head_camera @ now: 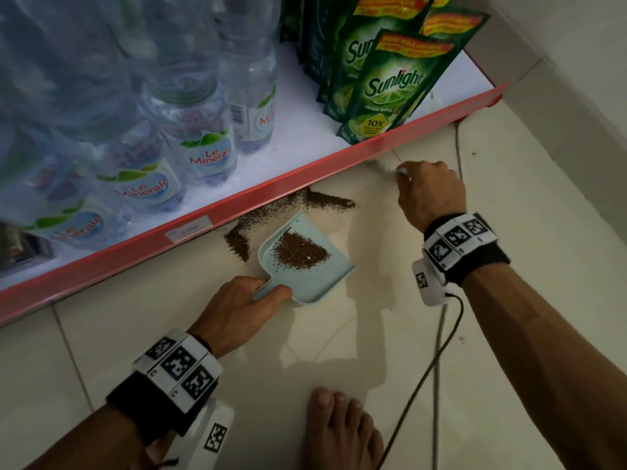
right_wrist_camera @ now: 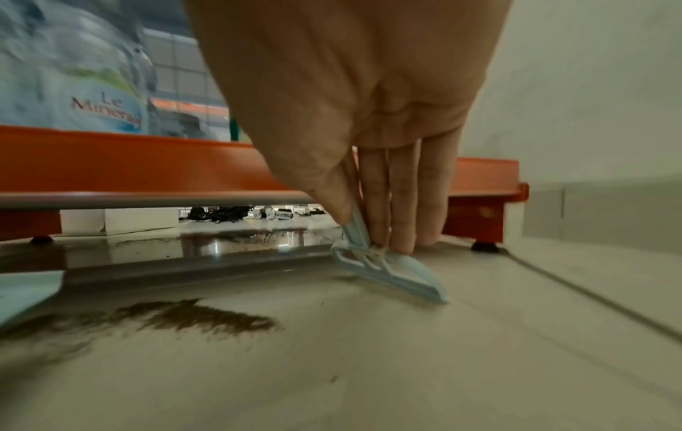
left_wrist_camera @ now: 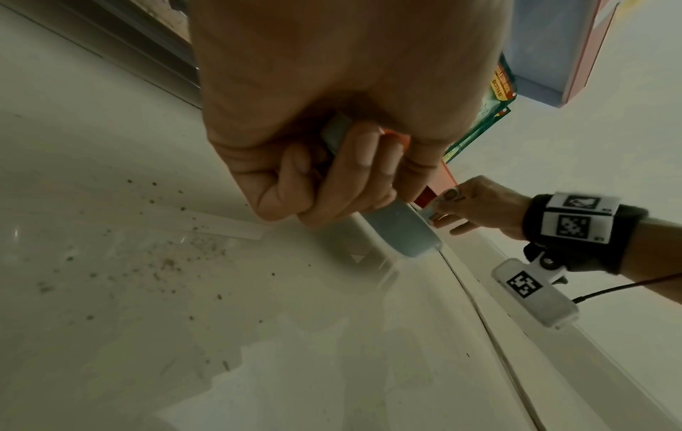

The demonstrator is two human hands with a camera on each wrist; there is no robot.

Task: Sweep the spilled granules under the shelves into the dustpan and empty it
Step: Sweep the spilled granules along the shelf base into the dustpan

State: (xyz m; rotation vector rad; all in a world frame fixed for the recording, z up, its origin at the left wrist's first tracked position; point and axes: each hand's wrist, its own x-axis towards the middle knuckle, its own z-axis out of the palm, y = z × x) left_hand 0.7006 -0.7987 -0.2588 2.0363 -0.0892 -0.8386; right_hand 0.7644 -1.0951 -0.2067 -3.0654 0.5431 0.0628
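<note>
dustpan (head_camera: 307,262): smooth matt plastic | floor (head_camera: 509,334): glossy tile | bottles (head_camera: 203,144): clear plastic

Head cam looks steeply down at the shelf (head_camera: 237,212); both wrist cams sit near floor level beside it, sharing its red edge.

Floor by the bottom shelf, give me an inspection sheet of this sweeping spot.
Surface: pale tiled floor, stray specks.
Job's things: dustpan partly filled; granules remain along the shelf edge; brush on the floor.
Clutter: nothing seen.
Hands: left hand grips the dustpan handle; right hand holds the brush.
Cables: cable trails from the right wrist.
Surroundings: water bottles, green soap pouches, wall.
</note>
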